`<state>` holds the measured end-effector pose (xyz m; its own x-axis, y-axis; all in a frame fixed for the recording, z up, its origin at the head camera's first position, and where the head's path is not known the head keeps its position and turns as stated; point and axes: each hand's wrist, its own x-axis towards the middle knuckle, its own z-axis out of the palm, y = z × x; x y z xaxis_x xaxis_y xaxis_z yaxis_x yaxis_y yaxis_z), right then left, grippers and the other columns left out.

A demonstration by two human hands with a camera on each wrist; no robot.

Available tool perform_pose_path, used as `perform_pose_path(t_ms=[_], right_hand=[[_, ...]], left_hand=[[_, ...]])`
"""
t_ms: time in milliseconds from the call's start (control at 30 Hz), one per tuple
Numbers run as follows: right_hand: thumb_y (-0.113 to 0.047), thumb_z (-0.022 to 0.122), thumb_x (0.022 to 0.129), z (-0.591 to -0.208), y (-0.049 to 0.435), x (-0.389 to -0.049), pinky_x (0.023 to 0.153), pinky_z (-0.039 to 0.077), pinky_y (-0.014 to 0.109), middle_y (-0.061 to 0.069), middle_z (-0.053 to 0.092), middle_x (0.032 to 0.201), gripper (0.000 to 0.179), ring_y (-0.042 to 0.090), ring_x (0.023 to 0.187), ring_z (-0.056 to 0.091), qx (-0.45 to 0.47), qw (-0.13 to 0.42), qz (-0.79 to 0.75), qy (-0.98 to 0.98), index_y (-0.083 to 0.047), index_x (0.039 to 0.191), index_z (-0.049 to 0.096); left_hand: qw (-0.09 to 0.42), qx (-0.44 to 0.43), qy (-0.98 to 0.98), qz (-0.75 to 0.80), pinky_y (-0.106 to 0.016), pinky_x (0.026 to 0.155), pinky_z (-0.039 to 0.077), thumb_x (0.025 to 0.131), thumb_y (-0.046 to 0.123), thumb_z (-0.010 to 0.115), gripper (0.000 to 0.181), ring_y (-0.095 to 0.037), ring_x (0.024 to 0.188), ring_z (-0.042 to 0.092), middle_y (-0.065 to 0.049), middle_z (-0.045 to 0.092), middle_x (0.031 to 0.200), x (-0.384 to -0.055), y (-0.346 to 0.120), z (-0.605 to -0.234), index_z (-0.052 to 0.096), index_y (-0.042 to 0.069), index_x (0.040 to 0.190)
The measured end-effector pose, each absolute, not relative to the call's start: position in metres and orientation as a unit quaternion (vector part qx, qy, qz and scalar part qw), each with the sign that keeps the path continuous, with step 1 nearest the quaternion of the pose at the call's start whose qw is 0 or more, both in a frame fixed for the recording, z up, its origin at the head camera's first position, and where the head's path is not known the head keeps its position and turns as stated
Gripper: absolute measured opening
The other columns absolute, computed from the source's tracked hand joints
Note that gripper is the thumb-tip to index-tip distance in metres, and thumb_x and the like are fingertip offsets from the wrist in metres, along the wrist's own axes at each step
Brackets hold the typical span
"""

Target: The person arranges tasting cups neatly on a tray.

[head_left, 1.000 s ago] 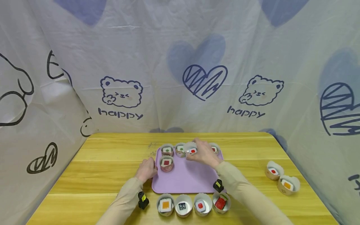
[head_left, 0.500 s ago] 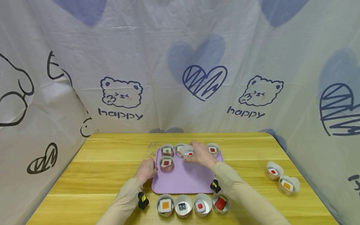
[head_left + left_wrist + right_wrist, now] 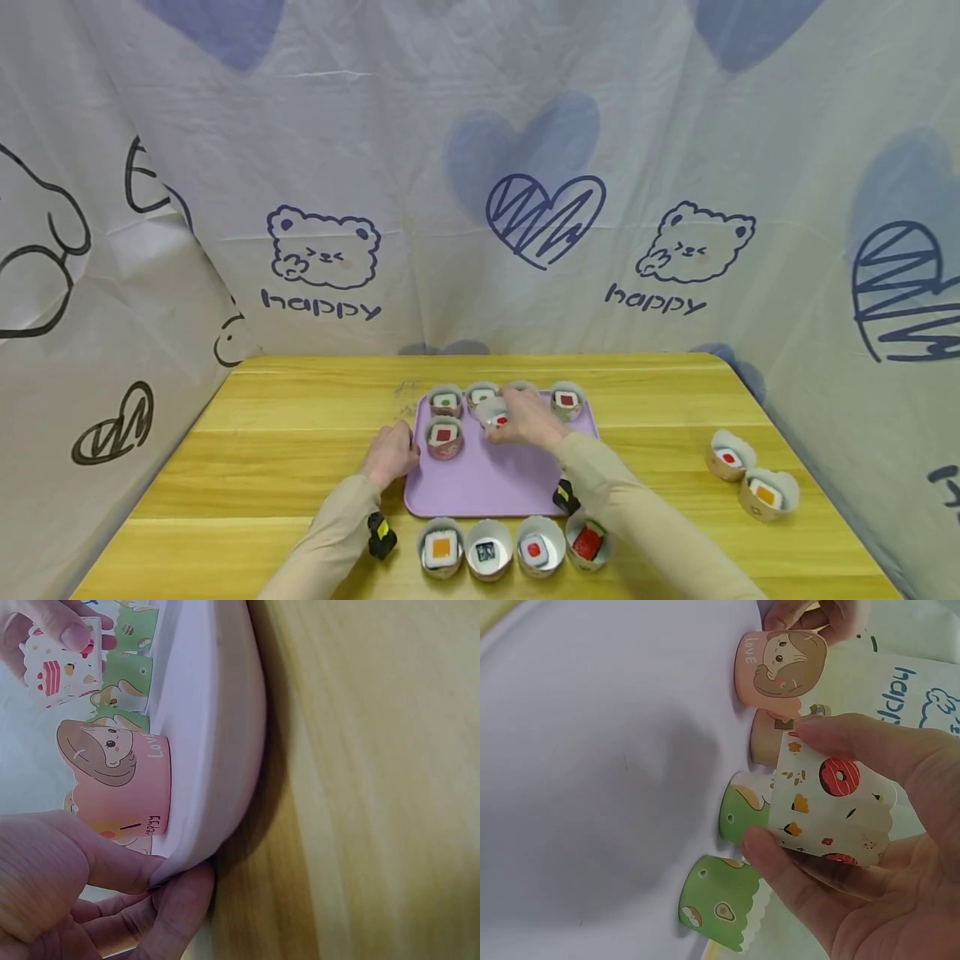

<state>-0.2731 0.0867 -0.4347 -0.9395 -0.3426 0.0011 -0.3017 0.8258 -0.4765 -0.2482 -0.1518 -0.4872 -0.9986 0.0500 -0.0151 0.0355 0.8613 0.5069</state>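
My left hand (image 3: 392, 455) grips the left rim of the lilac tray (image 3: 495, 496), thumb on top and fingers beneath. My right hand (image 3: 528, 417) holds a white paper cupcake cup (image 3: 836, 802) printed with doughnuts, between thumb and fingers; a white square piece with a red centre shows inside it. The cup is over the tray, in front of the back row. A pink cup (image 3: 445, 446) with a girl's face stands on the tray by my left hand. Behind it the back row includes cups (image 3: 446, 402) with white pieces; the right hand partly hides one.
Along the tray's near edge, several filled cups (image 3: 489, 560) stand on the wooden table (image 3: 285, 467). Two more, one with a red-centred piece (image 3: 727, 457) and one with an orange-centred piece (image 3: 767, 493), stand at the right. A printed curtain (image 3: 450, 317) hangs behind.
My right hand has moved left and towards me with the cup, uncovering the back row's rightmost cup. My left hand has stayed at the tray's rim.
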Motion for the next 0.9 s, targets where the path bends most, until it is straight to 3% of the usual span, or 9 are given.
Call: perform_pose_path(t_ms=[267,367,633,900], right_hand=[[-0.026,0.087,0.073,-0.4389,0.0835,-0.2744,0.078,0.051,0.041,0.013,0.065,0.1,0.063,0.027,0.091,0.059,-0.162,0.054,-0.234,0.957,0.0,0.122,0.056],[-0.027,0.087,0.073,-0.4402,0.0832,-0.2747,0.076,0.051,0.04,0.014,0.065,0.1,0.068,0.026,0.088,0.059,-0.161,0.054,-0.231,0.958,0.001,0.126,0.055],[-0.025,0.087,0.075,-0.4424,0.0823,-0.2736,0.093,0.054,0.049,0.024,0.066,0.121,0.088,0.036,0.105,0.065,-0.167,0.059,-0.237,0.955,0.009,0.143,0.043],[-0.023,0.089,0.073,-0.4442,0.0814,-0.2727,0.087,0.055,0.046,0.019,0.068,0.107,0.071,0.031,0.094,0.065,-0.177,0.054,-0.226,0.956,0.006,0.127,0.055]], left_hand=[[0.0,0.031,0.963,0.268,-0.029,0.054,0.043,0.083,0.003,0.064,0.007,-0.023,0.063,0.055,-0.011,0.058,0.071,-0.2462,-0.1522,-0.4867,0.058,0.0,0.082],[0.002,0.028,0.963,0.269,-0.029,0.054,0.043,0.084,0.004,0.064,0.007,-0.022,0.063,0.054,-0.01,0.058,0.071,-0.2464,-0.1525,-0.4864,0.057,0.001,0.082],[0.01,0.024,0.964,0.265,-0.028,0.052,0.041,0.086,0.004,0.065,0.01,-0.021,0.062,0.054,-0.009,0.057,0.07,-0.2485,-0.1522,-0.4888,0.057,0.002,0.081],[0.015,0.021,0.963,0.267,-0.027,0.052,0.04,0.085,0.003,0.064,0.009,-0.021,0.061,0.054,-0.009,0.057,0.069,-0.249,-0.153,-0.4904,0.057,0.002,0.08]])
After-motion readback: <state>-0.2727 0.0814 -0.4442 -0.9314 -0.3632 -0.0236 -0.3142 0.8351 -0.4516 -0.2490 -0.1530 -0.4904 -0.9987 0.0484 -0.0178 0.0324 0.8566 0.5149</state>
